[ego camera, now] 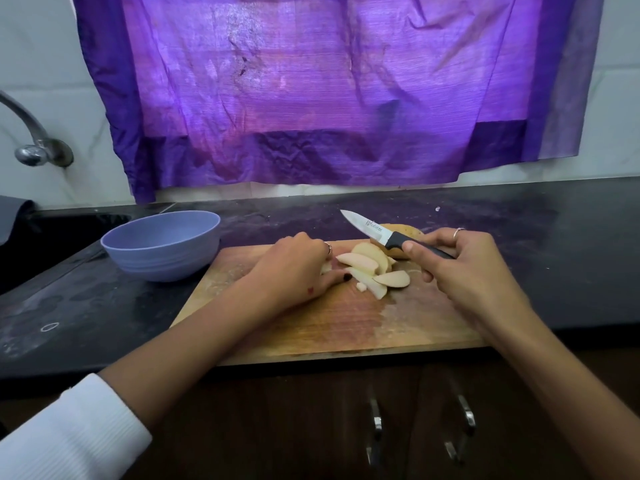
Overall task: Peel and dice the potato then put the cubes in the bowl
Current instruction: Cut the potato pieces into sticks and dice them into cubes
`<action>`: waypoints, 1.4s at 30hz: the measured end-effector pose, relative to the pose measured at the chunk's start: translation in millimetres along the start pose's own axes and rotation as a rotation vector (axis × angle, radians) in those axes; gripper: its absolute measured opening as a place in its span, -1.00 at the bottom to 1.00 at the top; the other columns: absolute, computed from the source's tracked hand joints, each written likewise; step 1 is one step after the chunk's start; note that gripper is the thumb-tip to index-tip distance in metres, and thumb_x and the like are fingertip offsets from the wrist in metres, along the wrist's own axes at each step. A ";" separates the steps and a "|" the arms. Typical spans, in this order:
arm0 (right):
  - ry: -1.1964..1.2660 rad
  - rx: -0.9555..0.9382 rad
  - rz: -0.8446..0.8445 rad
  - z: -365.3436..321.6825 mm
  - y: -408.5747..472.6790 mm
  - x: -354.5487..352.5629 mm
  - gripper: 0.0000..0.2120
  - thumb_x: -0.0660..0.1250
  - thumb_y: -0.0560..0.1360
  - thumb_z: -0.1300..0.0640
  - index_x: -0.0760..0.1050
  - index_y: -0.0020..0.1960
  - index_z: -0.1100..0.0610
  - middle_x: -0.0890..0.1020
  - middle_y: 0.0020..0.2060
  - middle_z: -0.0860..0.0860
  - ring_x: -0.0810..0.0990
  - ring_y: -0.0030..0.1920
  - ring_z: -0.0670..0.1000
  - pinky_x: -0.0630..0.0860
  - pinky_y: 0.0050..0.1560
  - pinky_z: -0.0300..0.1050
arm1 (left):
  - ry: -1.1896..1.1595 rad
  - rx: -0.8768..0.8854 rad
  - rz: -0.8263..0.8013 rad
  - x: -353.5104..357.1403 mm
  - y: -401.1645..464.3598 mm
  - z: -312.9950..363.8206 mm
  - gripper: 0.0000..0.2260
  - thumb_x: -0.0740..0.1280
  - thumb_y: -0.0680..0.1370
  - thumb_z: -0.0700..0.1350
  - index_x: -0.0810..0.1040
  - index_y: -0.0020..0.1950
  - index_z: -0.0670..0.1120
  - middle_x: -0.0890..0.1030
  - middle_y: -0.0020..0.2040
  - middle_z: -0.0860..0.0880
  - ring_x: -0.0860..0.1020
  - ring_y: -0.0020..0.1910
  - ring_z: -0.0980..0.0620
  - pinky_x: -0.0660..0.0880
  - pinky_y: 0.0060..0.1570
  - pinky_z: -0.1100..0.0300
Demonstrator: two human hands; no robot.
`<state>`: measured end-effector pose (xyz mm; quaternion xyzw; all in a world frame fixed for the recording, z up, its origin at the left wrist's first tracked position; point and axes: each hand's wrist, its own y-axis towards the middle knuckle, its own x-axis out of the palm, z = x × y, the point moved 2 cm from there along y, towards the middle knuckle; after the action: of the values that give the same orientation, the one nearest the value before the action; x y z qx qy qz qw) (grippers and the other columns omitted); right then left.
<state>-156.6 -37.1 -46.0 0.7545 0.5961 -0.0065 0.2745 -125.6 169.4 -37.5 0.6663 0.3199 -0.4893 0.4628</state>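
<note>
Several pale potato slices (372, 268) lie in a loose pile at the far middle of the wooden cutting board (339, 323). Behind them sits an unpeeled brown piece of potato (412, 233), partly hidden by the knife. My left hand (298, 265) rests on the board at the pile's left side, its fingers curled around a slice there. My right hand (460, 265) grips the black handle of a small knife (372, 230), whose blade points up and left above the slices. A light blue bowl (162, 244) stands left of the board; its inside is hidden.
The board lies on a dark stone counter (86, 306), reaching its front edge. A sink and chrome tap (38, 147) are at the far left. A purple cloth (329, 91) hangs on the wall behind. Cabinet handles (375, 420) show below the counter.
</note>
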 end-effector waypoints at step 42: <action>-0.650 -0.312 -0.244 -46.9 -81.7 18.1 -0.66 0.19 0.55 -0.14 0.45 0.31 -0.20 0.57 -0.11 -0.11 0.52 -0.15 -0.08 0.52 -0.12 -0.03 | -0.518 -0.268 0.168 -12.0 -87.1 -23.7 -0.90 0.43 0.49 -0.02 0.67 -0.06 -0.01 0.59 -0.21 0.09 0.52 -0.21 0.17 0.37 -0.29 0.44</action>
<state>-240.1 10.2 -45.5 0.5856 0.5574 -0.1873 0.5579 -197.5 223.7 -50.4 0.4763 0.1967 -0.5566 0.6516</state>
